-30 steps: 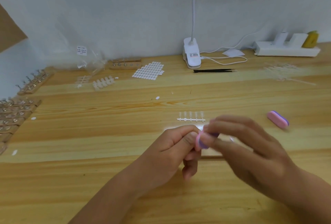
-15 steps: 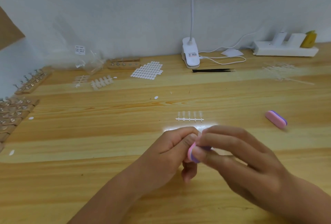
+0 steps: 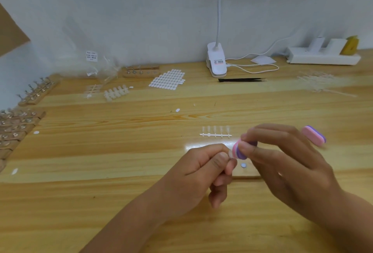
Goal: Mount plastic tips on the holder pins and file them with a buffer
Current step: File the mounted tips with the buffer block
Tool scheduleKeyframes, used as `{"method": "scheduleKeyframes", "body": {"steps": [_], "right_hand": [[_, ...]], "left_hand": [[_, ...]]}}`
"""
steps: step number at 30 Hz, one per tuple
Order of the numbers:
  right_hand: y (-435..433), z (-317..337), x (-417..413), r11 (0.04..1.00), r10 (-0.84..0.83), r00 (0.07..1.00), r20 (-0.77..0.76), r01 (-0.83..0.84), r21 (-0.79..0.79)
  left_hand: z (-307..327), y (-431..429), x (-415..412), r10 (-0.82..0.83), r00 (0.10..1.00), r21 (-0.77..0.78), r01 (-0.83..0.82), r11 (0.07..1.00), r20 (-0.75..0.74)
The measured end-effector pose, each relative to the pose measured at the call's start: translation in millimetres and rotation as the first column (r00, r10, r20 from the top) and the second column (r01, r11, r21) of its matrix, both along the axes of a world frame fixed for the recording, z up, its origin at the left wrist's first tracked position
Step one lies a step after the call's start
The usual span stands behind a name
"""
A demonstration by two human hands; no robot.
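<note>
The strip of clear tips (image 3: pixel 215 132) lies flat on the bench (image 3: pixel 121 151), and both hands work just in front of it, on the person's side. The left hand (image 3: pixel 201 172) pinches a single small clear plastic tip (image 3: pixel 230 153) between thumb and forefinger, the other fingers curled under. The right hand (image 3: pixel 282 161) grips a pink and purple buffer (image 3: pixel 240 149) in its fingertips, with the buffer's pink end set against that tip. Below the two hands, a little nearer than the strip, sits a wooden block (image 3: pixel 249 173) with one white pad (image 3: pixel 243 165) on top. A second buffer (image 3: pixel 314 136) rests on the bench to the right of the strip. Well behind the strip stand a white clip lamp (image 3: pixel 217 61) and black tweezers (image 3: pixel 241 80); behind and left of it lies a sheet of white pads (image 3: pixel 167 79), and far to its left are rows of wooden holders (image 3: pixel 14 129).
</note>
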State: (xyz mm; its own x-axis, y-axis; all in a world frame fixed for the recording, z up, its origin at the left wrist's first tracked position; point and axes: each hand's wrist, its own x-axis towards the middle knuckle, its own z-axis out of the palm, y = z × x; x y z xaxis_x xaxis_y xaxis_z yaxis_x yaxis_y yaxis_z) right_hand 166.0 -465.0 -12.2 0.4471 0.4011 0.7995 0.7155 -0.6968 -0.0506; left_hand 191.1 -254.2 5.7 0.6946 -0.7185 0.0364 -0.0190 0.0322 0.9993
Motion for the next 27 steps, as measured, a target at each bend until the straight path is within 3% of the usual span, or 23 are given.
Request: {"method": "scheduleKeyframes", "body": {"steps": [4,7,9,12,15,18,24,27], "right_hand": [[9.0,-6.9,-5.7,0.995,0.093,0.996,0.006,-0.093,-0.038],[0.7,-0.4,1.1,0.999,0.000,1.000,-0.020,0.000,-0.037],[-4.3,4.8,5.1,0.996,-0.066,0.996,-0.065,0.069,0.054],[2.3,7.2,1.7,0.975,-0.038,0.993,-0.110,0.061,0.215],[11.8,0.5,-4.1,0.990,0.042,0.991,-0.130,-0.023,0.141],[6.2,0.6,-0.4,0.999,0.008,0.988,-0.154,-0.001,0.042],[10.6,-3.5,-2.1,0.998,0.037,0.991,-0.130,-0.031,0.048],[3.8,-4.2,3.5,0.999,-0.013,0.989,-0.147,0.018,0.028]], "left_hand": [[-1.0,-0.6,0.1,0.031,0.999,0.008,-0.031,0.999,0.024],[-0.9,0.3,1.1,0.031,0.999,0.003,-0.031,1.000,0.014],[-0.9,-0.9,0.5,0.041,0.999,-0.005,-0.041,0.999,0.028],[-1.9,-3.1,0.0,0.137,0.984,0.007,-0.138,0.990,0.110],[-2.4,-1.1,-0.2,0.223,0.943,0.050,-0.242,0.969,0.249],[-2.4,-2.8,-2.2,0.292,0.844,0.103,-0.374,0.922,0.451],[-2.3,-5.0,-1.8,0.326,0.752,0.073,-0.443,0.894,0.573],[-2.3,-4.4,-1.7,0.353,0.747,0.068,-0.468,0.881,0.563]]}}
